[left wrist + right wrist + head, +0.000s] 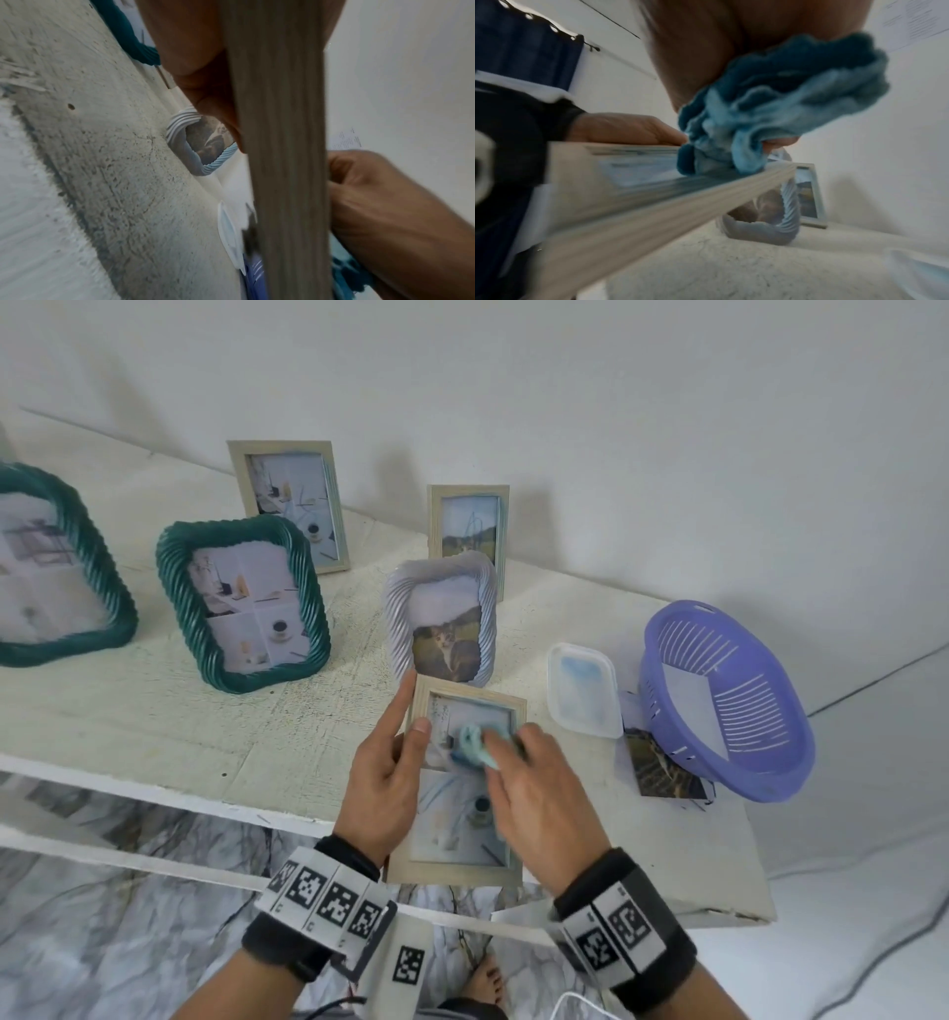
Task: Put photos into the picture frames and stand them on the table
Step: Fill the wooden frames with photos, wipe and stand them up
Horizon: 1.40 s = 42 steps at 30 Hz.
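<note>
Over table [154, 721], L hand [382, 783] grips frame [462, 860], R hand [534, 793] holds cloth [472, 744].

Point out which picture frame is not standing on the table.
The pale wooden frame in the left hand, being wiped with a blue cloth by the right hand. The other five stand upright on the table.
</note>
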Available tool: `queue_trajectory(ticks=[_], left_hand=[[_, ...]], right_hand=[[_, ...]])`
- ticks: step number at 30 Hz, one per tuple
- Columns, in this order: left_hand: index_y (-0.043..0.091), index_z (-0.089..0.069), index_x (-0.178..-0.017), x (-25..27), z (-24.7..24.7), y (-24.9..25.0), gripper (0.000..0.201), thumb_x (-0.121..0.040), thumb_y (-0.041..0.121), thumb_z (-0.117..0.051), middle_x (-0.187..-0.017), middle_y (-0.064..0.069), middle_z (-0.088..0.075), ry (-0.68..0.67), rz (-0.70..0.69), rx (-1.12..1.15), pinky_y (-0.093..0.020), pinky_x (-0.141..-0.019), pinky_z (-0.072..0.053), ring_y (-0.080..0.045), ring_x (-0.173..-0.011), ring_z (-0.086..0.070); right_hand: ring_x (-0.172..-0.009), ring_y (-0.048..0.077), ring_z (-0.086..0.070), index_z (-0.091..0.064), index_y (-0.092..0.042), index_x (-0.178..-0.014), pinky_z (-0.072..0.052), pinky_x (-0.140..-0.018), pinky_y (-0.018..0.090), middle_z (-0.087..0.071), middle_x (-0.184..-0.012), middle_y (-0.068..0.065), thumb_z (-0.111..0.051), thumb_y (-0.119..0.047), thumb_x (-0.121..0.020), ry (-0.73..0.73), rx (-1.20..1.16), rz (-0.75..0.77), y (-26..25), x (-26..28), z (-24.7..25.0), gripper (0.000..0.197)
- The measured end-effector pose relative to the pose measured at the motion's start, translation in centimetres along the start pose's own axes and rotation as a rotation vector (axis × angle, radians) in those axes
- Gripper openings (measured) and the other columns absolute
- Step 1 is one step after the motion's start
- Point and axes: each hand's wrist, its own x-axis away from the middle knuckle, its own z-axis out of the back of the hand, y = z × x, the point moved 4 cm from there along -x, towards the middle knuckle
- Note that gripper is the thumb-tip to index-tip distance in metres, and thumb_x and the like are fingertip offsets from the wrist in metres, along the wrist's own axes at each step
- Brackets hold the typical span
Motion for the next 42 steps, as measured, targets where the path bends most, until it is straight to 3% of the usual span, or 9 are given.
queue_trajectory(ticks=[3, 10, 15, 21, 27, 32, 35, 39, 42], left_hand=[[0.030, -0.030, -0.147, 0.0, -0.1, 0.2, 0.049, -0.103, 0.013, -0.043, -0.046, 0.010, -0.029, 0.015, -0.011, -0.030, -0.012, -0.044, -0.024, -0.002, -0.044, -0.023], [0.032, -0.032, -0.148, 0.4, 1.0, -0.3, 0.049, -0.102, 0.017, -0.043, -0.049, 0.010, -0.025, 0.064, 0.010, -0.047, -0.015, -0.044, -0.023, -0.005, -0.046, -0.023], [0.029, -0.031, -0.148, 0.3, 0.7, 0.1, 0.050, -0.103, 0.013, -0.043, -0.047, 0.012, -0.026, 0.065, 0.012, -0.045, -0.013, -0.042, -0.023, -0.003, -0.043, -0.021], [0.030, -0.034, -0.149, 0.0, 1.2, 0.0, 0.050, -0.102, 0.016, -0.044, -0.048, 0.011, -0.024, 0.061, 0.006, -0.087, -0.015, -0.043, -0.022, -0.005, -0.044, -0.022], [0.029, -0.032, -0.150, 0.4, 0.2, -0.1, 0.051, -0.102, 0.017, -0.045, -0.050, 0.010, -0.023, 0.017, 0.001, -0.072, -0.015, -0.043, -0.022, -0.004, -0.045, -0.020], [0.030, -0.034, -0.150, -0.3, 0.8, -0.6, 0.049, -0.102, 0.025, -0.046, -0.053, 0.004, -0.029, 0.029, 0.023, -0.025, -0.019, -0.044, -0.027, -0.006, -0.046, -0.026], [0.039, -0.034, -0.149, -0.6, 1.4, -0.8, 0.050, -0.101, 0.040, -0.047, -0.058, -0.006, -0.039, 0.021, 0.022, 0.014, -0.028, -0.048, -0.031, -0.016, -0.051, -0.031], [0.029, -0.032, -0.150, -0.4, 1.1, -0.2, 0.049, -0.103, 0.019, -0.044, -0.050, 0.011, -0.024, 0.043, 0.026, 0.003, -0.016, -0.044, -0.024, -0.004, -0.046, -0.022], [0.027, -0.033, -0.149, -0.7, 0.9, 0.0, 0.048, -0.104, 0.012, -0.041, -0.048, 0.015, -0.032, 0.030, 0.040, 0.054, -0.012, -0.047, -0.029, -0.001, -0.046, -0.029]], right_hand=[[-0.068, 0.014, -0.042, -0.060, -0.009, -0.114, -0.030, -0.061, 0.018, -0.049, -0.085, 0.004, -0.074, -0.007, -0.077, 0.052, 0.001, -0.117, 0.5, -0.6, 0.4, 0.039], [-0.067, 0.008, -0.039, -0.058, -0.012, -0.114, -0.029, -0.059, 0.010, -0.044, -0.085, -0.003, -0.061, -0.014, -0.090, -0.004, -0.138, -0.041, -1.1, 2.2, -0.7, 0.024], [-0.070, 0.014, -0.038, -0.058, -0.009, -0.119, -0.033, -0.063, 0.023, -0.042, -0.086, 0.000, -0.053, -0.016, -0.095, 0.059, -0.097, -0.116, -0.1, -0.4, -0.4, 0.026], [-0.073, 0.011, -0.047, -0.058, -0.012, -0.119, -0.038, -0.066, 0.018, -0.045, -0.090, -0.004, -0.053, -0.017, -0.096, -0.001, -0.243, -0.033, -1.8, 2.6, -0.8, 0.023], [-0.071, 0.014, -0.044, -0.060, -0.010, -0.116, -0.032, -0.067, 0.020, -0.045, -0.086, 0.000, -0.049, -0.020, -0.098, 0.059, -0.218, -0.163, 1.3, -1.2, 0.5, 0.024], [-0.073, 0.004, -0.048, -0.061, -0.013, -0.116, -0.037, -0.067, 0.010, -0.050, -0.090, -0.004, -0.051, -0.020, -0.097, -0.055, -0.375, -0.030, -1.7, 1.4, 0.1, 0.023], [-0.082, 0.007, -0.052, -0.060, -0.015, -0.118, -0.042, -0.075, 0.014, -0.053, -0.098, -0.002, -0.049, -0.021, -0.097, -0.102, -0.384, 0.049, -3.1, 2.6, -0.2, 0.024], [-0.075, 0.015, -0.050, -0.059, -0.011, -0.120, -0.040, -0.067, 0.019, -0.046, -0.092, -0.001, -0.051, -0.017, -0.097, 0.008, -0.207, -0.009, -1.3, -0.1, 0.9, 0.024], [-0.072, 0.014, -0.044, -0.059, -0.010, -0.117, -0.032, -0.064, 0.015, -0.039, -0.090, -0.003, -0.053, -0.016, -0.096, -0.015, -0.162, 0.065, -2.5, -0.7, 1.2, 0.022]])
